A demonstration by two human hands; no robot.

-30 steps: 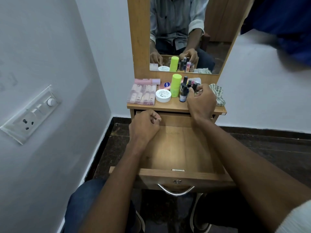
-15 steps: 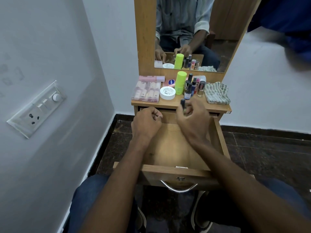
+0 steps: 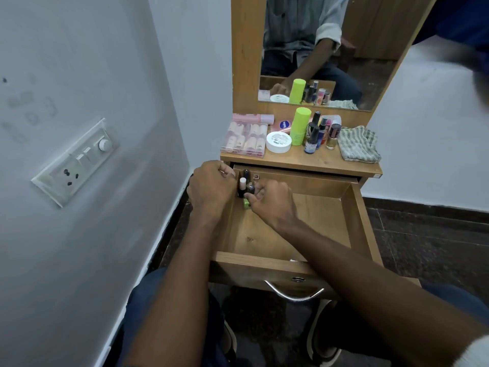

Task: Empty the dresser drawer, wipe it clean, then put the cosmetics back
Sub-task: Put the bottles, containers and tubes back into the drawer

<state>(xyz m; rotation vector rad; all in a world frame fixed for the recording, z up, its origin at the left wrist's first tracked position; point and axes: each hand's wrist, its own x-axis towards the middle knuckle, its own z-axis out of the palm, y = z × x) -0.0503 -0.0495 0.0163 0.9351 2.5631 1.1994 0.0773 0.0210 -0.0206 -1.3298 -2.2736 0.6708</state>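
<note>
Drawer (image 3: 312,223) is pulled right out in front of me and mostly bare wood, so I reckon I'm in the put-it-all-back stage. My right hand (image 3: 272,202) is down in the far left corner with the fingertips pinched round a small dark nail polish bottle (image 3: 250,189), setting it in beside a pale-capped bottle (image 3: 242,184) and another dark-capped bottle (image 3: 247,175) already standing against the left wall. There's a little green bottle (image 3: 246,203) just under my fingers too. My left hand (image 3: 211,189) is curled into a loose fist resting on the left edge of the drawer, right by that cluster; can't tell if it's actually holding anything.

Tip for this bit: set each bottle down upright and snug against the wall and its neighbours before letting go (these skinny ones look like they'd tip like dominoes if nudged). Starting in the back corner and filling outward seems the sane way, so I'm not reaching over stuff later.

Plenty left on the dresser top (image 3: 301,162): the lime green tube (image 3: 299,125), the white cream jar (image 3: 278,142), a clear case of pink tubes (image 3: 246,139), more polish bottles (image 3: 313,139), and the checked cloth (image 3: 358,144) off to the right
</note>
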